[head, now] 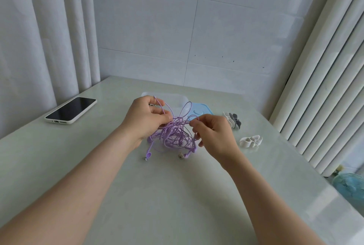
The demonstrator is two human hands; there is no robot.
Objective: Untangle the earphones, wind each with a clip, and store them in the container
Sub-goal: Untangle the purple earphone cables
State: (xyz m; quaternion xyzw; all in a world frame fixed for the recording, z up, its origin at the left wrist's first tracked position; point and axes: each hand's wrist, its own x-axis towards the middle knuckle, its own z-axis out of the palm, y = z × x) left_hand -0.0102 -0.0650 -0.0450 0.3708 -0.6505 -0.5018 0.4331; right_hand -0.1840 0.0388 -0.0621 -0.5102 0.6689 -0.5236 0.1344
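Front of table [177, 195] passable; phone [71, 110] L, clips [250, 140] R.

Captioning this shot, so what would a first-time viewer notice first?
The tangle of purple earphones in the middle of the table, held between both hands: the left hand grips a bundle of loops, the right hand pinches one strand. After that, the dark phone lying at its left edge and the white clips on the right.

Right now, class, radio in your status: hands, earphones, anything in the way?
Left hand, right hand both pinching the purple earphones, one tangle. White clips unused, right side. Container behind tangle; nothing blocking.
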